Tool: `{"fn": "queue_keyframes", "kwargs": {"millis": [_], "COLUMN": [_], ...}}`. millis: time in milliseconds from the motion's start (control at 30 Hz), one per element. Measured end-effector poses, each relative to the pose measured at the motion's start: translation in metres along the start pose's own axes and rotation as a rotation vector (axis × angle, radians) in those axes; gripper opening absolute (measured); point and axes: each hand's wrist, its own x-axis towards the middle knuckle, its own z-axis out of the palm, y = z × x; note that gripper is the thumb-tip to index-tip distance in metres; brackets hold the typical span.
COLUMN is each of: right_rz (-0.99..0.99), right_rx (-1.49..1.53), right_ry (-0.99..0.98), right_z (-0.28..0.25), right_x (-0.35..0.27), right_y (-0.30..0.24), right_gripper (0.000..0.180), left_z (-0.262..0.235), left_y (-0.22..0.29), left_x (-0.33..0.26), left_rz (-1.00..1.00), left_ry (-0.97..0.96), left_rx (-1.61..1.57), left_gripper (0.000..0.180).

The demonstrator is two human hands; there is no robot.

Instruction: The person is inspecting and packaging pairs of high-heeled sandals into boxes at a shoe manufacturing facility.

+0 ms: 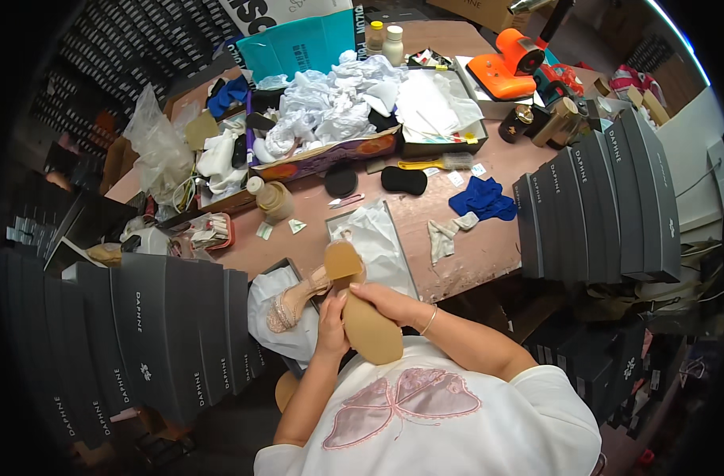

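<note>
One tan high-heeled sandal [362,305], sole up, is gripped by both the left hand [331,325] and the right hand [386,301], fingers closed around it. An open shoebox [286,270] lined with white tissue is located just beside.

Cluttered brown worktable [489,246] between dark box stacks [600,206]

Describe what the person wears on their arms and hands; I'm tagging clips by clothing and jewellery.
Both forearms are bare, with no gloves on the left hand or the right hand. A thin gold-coloured bangle circles the right wrist. Short white sleeves cover the upper arms, part of a white T-shirt with a pink butterfly design on the front. No watch or rings can be made out.
</note>
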Motion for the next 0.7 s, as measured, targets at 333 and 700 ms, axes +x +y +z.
{"fn": "queue_keyframes", "kwargs": {"millis": [333,700], "right_rz": [-0.272,-0.274], "right_rx": [-1.314,-0.337], "right_ry": [1.037,0.557], "right_z": [-0.214,-0.17], "right_x": [0.002,-0.025], "right_y": [0.061,0.029], "right_gripper": [0.04,0.009], "left_z": [0.008,0.036], "left_y": [-0.013,-0.01], "left_x": [0.002,-0.012], "left_rz": [-0.083,0.094], "left_ry": [-0.127,0.039], "left_rx": [-0.175,-0.047], "left_gripper": [0.062,0.078]}}
